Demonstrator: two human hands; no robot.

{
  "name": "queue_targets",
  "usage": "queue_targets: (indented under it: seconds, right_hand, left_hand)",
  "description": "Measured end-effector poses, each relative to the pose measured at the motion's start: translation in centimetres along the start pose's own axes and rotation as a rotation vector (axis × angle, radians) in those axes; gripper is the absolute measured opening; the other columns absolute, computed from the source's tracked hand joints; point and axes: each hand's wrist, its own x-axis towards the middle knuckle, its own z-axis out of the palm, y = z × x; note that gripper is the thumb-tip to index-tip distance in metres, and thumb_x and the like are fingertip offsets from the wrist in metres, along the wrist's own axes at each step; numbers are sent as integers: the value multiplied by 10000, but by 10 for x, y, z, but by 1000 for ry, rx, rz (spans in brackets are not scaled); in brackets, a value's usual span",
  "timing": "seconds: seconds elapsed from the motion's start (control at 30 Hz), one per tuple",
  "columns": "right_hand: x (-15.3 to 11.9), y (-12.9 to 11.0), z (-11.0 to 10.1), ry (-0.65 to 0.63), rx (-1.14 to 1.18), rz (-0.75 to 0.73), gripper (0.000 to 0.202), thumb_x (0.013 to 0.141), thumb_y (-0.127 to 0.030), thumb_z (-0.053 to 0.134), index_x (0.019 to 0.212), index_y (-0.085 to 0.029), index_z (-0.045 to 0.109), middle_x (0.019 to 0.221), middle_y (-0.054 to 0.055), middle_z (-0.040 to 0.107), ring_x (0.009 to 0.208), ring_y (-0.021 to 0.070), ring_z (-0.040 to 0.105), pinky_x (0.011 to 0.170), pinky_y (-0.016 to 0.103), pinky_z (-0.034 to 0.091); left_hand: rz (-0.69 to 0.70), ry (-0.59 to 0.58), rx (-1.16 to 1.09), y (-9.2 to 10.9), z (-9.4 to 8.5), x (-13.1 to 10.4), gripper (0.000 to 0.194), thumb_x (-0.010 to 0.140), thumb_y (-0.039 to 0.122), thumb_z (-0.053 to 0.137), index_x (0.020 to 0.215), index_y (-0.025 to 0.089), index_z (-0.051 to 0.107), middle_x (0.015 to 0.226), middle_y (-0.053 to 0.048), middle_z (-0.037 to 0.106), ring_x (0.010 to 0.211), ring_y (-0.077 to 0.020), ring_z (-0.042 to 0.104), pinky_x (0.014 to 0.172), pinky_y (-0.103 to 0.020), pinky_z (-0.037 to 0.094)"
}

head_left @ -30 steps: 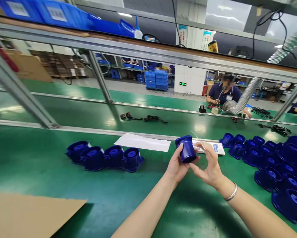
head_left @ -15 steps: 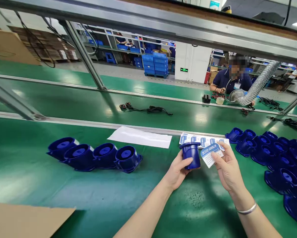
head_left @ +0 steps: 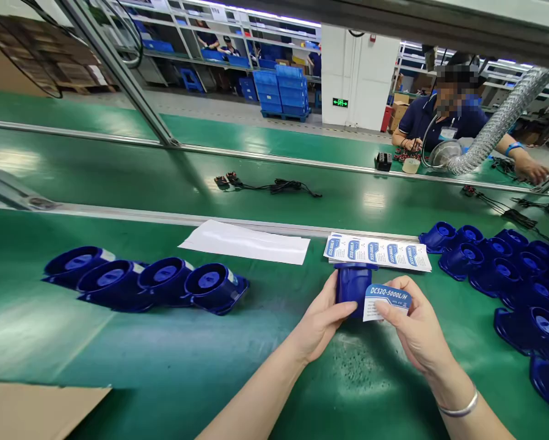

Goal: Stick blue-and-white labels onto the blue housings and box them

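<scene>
My left hand grips a dark blue plastic housing, a round body with a wide flange at its top. Between the thumb and fingers of my right hand is a blue-and-white label printed "DC52Q-5000L/H". The label's left edge overlaps the housing in view; whether it touches the surface I cannot tell. Just beyond my hands lies a stack of label sheets with the same print. A blank white sheet rests to its left.
Several blue housings stand in a row at left, and many more crowd the right. Cardboard lies front left. Black cables rest beyond the metal rail. A co-worker sits opposite, near a flexible duct.
The label has come left and turned more level, so that it now overlaps the housing in view. My view has tipped down slightly. The co-worker has stretched an arm out to the right.
</scene>
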Motion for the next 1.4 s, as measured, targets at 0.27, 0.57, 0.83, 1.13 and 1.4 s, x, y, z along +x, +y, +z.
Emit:
queue_targets:
  seconds: [0.27,0.57,0.83,1.13,1.4]
  right_hand:
    - [0,5,1,19,-87,44,292,733,-325,892,875,-223,658,846,6,647,757,160,572,704,269,497]
    - [-2,5,1,28,-84,64,288,778,-309,866,914,-246,621,803,-31,596,692,123,514,648,220,442]
    - [-2,6,-1,-12,-133,128,319,776,-315,873,947,-229,619,833,-23,618,749,126,520,700,221,441]
    - [0,7,-1,-9,-129,147,323,773,-323,874,929,-220,611,806,-35,604,719,114,494,664,209,413]
    - [0,9,-1,-6,-113,145,325,778,-319,873,938,-213,610,817,-29,611,736,116,504,688,213,420]
  left_hand:
    - [-6,73,18,-2,9,-5,566,898,317,700,1431,262,515,1480,-77,542,1393,-319,452,1146,-433,373]
    - [-19,147,25,-7,8,-5,597,903,357,692,1455,261,486,1457,-84,559,1353,-329,494,1121,-449,414]
    - [2,161,56,-9,5,-5,564,906,332,678,1438,254,508,1458,-74,562,1410,-321,428,1168,-445,346]
    - [-74,138,62,-3,10,-9,665,925,376,640,1521,245,374,1536,-80,478,1407,-324,425,1146,-425,369]
    - [-57,136,116,-5,9,-8,676,924,385,628,1527,253,353,1565,-65,439,1446,-312,372,1179,-421,325]
